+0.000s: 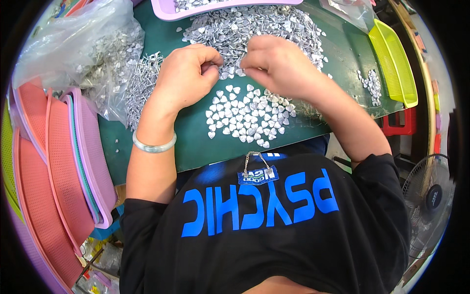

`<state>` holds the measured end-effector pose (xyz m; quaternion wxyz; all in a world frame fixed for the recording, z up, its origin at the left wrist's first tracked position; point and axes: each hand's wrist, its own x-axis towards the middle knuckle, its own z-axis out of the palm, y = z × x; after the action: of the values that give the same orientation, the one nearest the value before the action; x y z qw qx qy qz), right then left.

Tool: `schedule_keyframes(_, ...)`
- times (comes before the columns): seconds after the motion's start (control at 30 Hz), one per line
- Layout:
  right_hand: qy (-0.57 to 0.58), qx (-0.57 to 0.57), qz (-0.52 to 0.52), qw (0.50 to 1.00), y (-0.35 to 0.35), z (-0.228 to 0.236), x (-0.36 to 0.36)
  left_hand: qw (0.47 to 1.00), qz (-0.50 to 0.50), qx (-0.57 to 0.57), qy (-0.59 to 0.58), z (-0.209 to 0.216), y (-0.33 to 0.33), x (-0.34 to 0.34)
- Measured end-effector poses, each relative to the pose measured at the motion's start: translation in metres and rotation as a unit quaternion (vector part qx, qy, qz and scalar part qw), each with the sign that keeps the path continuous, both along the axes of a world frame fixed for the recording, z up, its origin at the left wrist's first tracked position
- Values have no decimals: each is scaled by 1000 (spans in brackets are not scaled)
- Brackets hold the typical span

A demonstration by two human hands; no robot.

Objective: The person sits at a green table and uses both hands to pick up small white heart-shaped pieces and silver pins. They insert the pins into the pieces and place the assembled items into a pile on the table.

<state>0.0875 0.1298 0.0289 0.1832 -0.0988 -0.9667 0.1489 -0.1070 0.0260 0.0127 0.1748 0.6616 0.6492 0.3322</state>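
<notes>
On the green tabletop, a large heap of small silver heart-shaped pieces [215, 30] lies in front of both hands. My left hand [188, 73], a pale bangle on its wrist, rests at the heap's near left edge with fingers curled in and thumb close to them. Across from it, my right hand [281, 63] is bent over the heap's near side, fingertips drawn together in a pinch. Whatever either hand holds is hidden or too small to name. Nearer to me, a looser patch of silver hearts [240, 117] is spread out below the hands.
A pile of silver pin-like pieces [142, 81] lies left of my left hand, beside a clear plastic bag [112, 54] of metal parts. Stacked pink and purple baskets [63, 171] stand at left. A purple tray [230, 4] is behind the heap, a yellow-green basket [394, 63] at right.
</notes>
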Motion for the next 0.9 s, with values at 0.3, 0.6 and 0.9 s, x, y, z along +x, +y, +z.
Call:
schedule_keyframes(0.3, 6, 64, -23, 998, -9, -26, -8, 996, -13, 9, 92, -7, -3, 19)
schedule_keyframes(0.6, -2, 60, -35, 998, -12, -26, -10, 992, -17, 64, 112, -13, -1, 21)
schedule_keyframes(0.9, 4, 71, -17, 997, -9, -25, -8, 993, -67, -22, 93, 2, -9, 21)
